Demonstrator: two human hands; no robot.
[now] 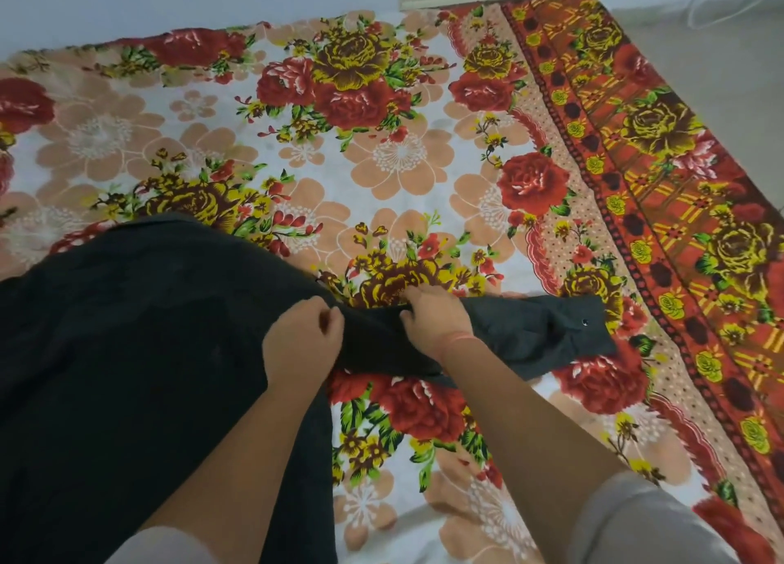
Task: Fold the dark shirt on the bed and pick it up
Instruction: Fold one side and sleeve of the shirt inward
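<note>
The dark shirt [127, 351] lies spread over the lower left of the bed, its body reaching to the frame's left and bottom edges. One sleeve [547, 330] stretches out to the right and ends in a buttoned cuff. My left hand [303, 341] pinches the fabric where that sleeve joins the body. My right hand [437, 319] grips the sleeve a little further right, fingers curled into the cloth. Both hands sit close together, side by side. The shirt's other sleeve is out of sight.
The bed [382, 148] wears a bright floral sheet with a red patterned border [662, 207] along the right side. Beyond the right edge lies a pale floor [729, 63]. A light wall runs along the far side.
</note>
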